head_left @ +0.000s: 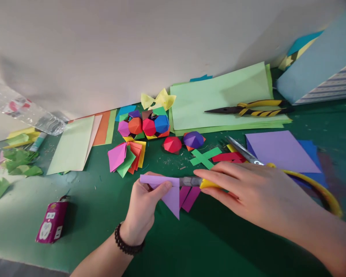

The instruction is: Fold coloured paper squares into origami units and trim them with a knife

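Note:
My left hand (145, 204) is closed, pinching a lilac paper (173, 200) between thumb and fingers. The paper has a folded strip along its top and a pointed lower corner. My right hand (242, 182) grips the yellow handle of a box cutter (208, 184), whose grey blade reaches left to the paper's right edge. Two magenta paper strips (190, 198) lie on the table just below the blade. Scissors (245, 152) with yellow handles lie partly hidden behind my right hand, near green strips (205, 157) and red strips (229, 156).
Folded paper balls (135, 125) sit at the centre back. Pliers (245, 109) rest on pale green sheets (196, 100). Lilac paper (279, 150) lies at right. A purple carton (52, 221) and clear bottle (25, 107) are at left; a wall (109, 50) bounds the back.

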Motion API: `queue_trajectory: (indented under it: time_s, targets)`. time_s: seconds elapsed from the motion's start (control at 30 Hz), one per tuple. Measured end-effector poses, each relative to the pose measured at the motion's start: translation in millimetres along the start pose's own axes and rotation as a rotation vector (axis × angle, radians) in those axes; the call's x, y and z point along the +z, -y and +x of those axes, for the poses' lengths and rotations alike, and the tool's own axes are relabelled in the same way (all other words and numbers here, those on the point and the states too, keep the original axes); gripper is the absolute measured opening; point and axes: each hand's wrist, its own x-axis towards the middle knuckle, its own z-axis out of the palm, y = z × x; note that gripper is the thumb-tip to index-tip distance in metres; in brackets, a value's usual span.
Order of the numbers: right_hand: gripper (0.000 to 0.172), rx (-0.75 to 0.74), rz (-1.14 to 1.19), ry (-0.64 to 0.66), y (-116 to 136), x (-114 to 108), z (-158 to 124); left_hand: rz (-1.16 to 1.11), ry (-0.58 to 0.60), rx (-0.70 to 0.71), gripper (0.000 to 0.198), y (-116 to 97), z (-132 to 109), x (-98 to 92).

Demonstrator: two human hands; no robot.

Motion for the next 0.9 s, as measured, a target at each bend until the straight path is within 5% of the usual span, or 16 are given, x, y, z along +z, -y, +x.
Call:
queue_trajectory:
  time_s: [0.9]
  targets:
    - [0.019, -0.019, 0.009, -0.133, 13, 7, 4, 0.04, 0.071, -0.046, 0.038, -6, -3, -0.9]
